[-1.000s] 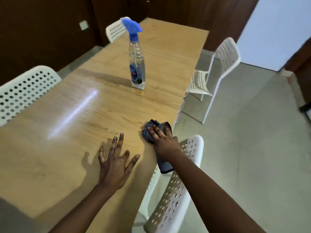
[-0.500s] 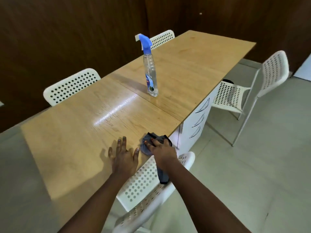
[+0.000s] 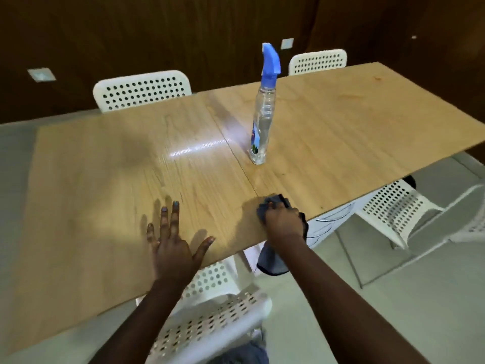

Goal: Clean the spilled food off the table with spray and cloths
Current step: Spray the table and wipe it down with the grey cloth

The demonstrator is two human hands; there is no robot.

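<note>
Wooden table (image 3: 110,195) before a dark panelled wall. At the near edge, left hand (image 3: 172,248) lies flat, its grip open with fingers spread and nothing held; right hand (image 3: 282,219) presses a grey cloth (image 3: 271,260) that hangs over that edge. Farther in, mid-table, the spray (image 3: 262,127) stands upright.

Dim room, dark wall behind. Overhead light streaks a white glare across the table (image 3: 105,179), just left of the bottle (image 3: 262,119). Soft shadows spread from the left hand (image 3: 172,248) and right hand (image 3: 282,222). Everything's slightly smeared, the chair (image 3: 207,329) most; edges bend with wide-angle warp.
</note>
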